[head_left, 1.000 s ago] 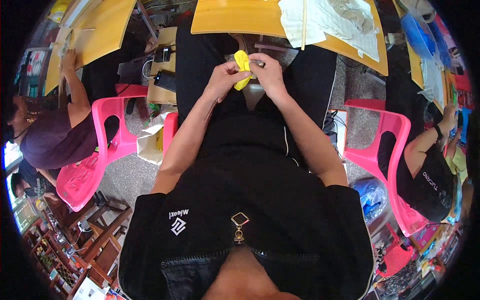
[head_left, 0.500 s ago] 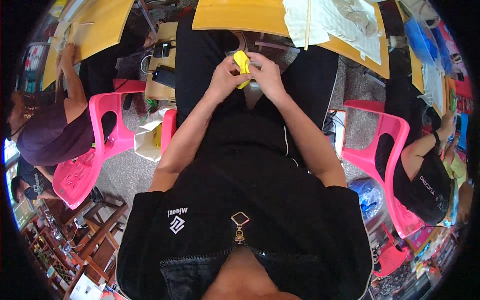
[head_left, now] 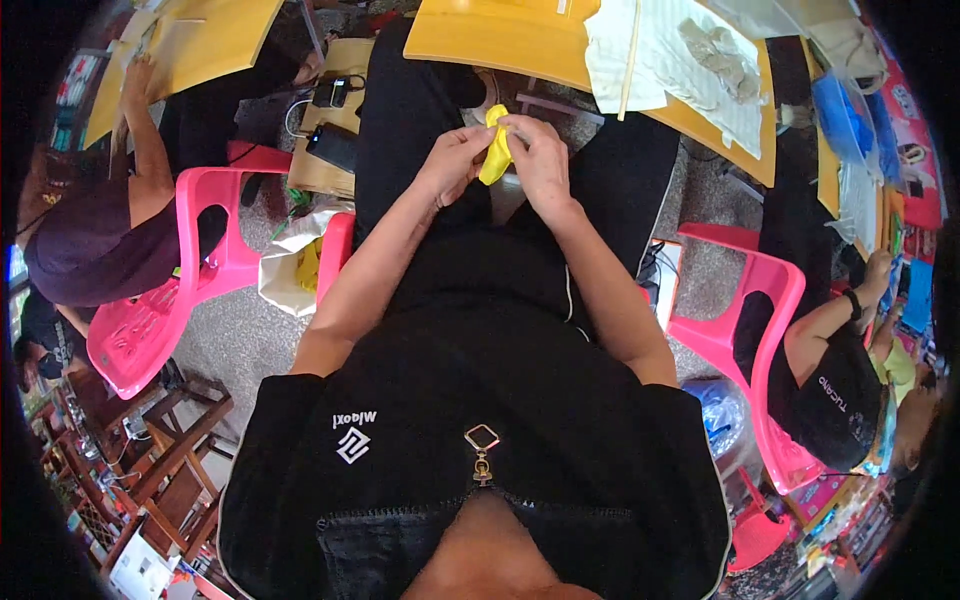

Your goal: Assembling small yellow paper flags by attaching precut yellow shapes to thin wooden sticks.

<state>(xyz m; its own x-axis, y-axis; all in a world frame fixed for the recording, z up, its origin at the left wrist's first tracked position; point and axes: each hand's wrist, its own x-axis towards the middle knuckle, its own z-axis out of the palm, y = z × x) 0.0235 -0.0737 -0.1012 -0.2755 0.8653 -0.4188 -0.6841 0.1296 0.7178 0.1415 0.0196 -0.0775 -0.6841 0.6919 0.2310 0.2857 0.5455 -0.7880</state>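
Observation:
A small, soft-looking yellow piece point(head_left: 494, 165), perhaps cloth, is held up above my lap. I cannot make out its exact kind. My left hand point(head_left: 455, 164) pinches it from the left with thumb and fingers. From the right, my right hand point(head_left: 541, 166) grips its upper part, fingers bent over it. The lower end of the piece hangs free between the hands, and part of it is hidden behind the fingers.
Ahead stands a yellow table point(head_left: 500, 30) with a white cloth point(head_left: 640, 60) and a thin stick. Left are a wooden stool point(head_left: 325, 175) with a phone point(head_left: 332, 147) and a white bag point(head_left: 285, 275). Pink chairs point(head_left: 190, 260) flank me; people sit on both sides.
The yellow piece has turned and spread, showing more of its length below my fingers. My right hand has shifted its grip toward the top. The view has moved slightly.

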